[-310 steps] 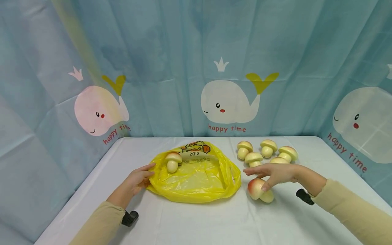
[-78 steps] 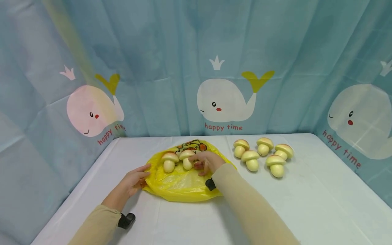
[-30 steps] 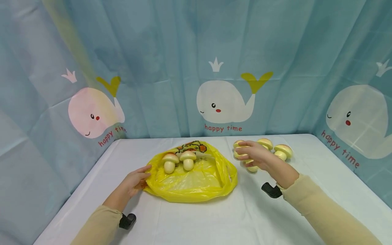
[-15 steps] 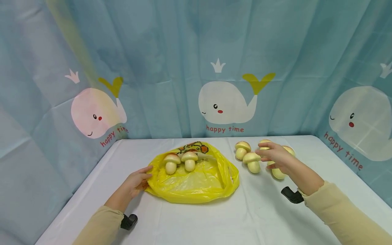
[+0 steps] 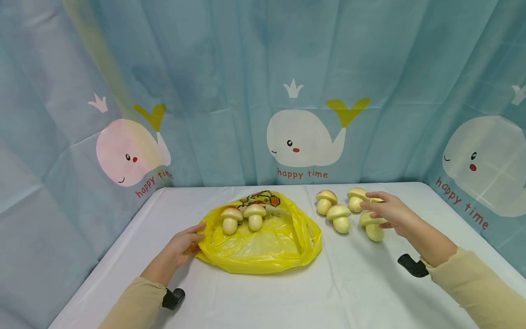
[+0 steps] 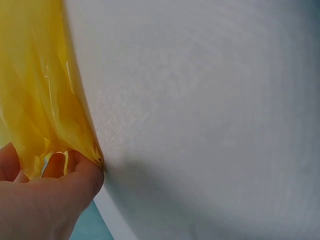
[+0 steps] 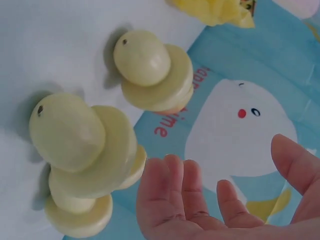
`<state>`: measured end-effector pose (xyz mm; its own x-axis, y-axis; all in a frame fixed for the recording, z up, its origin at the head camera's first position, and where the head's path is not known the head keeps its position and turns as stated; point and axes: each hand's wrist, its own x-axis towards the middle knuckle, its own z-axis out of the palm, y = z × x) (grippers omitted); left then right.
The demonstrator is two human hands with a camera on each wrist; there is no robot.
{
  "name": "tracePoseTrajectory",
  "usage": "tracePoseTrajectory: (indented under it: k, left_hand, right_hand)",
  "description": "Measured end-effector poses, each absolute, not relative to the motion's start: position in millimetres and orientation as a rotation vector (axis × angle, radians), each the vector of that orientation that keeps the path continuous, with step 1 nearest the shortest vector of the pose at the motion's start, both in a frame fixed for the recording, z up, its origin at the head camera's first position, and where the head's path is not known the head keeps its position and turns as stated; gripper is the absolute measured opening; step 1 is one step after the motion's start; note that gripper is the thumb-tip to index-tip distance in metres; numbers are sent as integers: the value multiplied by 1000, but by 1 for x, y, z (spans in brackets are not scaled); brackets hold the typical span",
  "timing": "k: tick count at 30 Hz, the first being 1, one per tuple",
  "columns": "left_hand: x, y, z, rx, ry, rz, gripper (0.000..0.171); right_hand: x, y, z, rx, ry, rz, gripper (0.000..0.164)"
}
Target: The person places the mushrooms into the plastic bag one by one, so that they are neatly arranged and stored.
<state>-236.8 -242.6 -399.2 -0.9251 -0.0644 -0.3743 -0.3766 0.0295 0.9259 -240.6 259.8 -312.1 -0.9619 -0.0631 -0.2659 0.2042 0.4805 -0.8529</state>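
Note:
My left hand pinches the left edge of a yellow plastic bag; in the left wrist view the fingers are curled round the gathered plastic. Two toy mushrooms, a left one and a right one, lie side by side on the bag's opening. Over the mushroom group at the right hovers my right hand, fingers spread and holding nothing. It overlaps the nearest mushroom and mostly hides another behind. In the right wrist view, a mushroom is left of the fingers.
Other pale mushrooms with reddish caps stand at the back right: one at the back, one in front, one beside the right hand. The white-covered table meets a blue whale-print curtain behind.
Earlier, the right hand set a second mushroom on the bag beside the first. Since then it has moved right, empty, across the remaining mushrooms. The left hand stays at the bag's edge.

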Motion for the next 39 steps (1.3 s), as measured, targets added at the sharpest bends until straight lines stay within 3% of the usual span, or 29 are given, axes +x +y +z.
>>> tracePoseTrajectory:
  k: [26, 39]
  left_hand:
    - [-237, -244, -401, -462, 2075, 2004, 52]
    - [-237, -245, -402, -450, 2062, 2023, 53]
  right_hand:
    - [-241, 295, -346, 186, 2467, -1350, 96]
    - [-247, 292, -367, 205, 2493, -1352, 94]
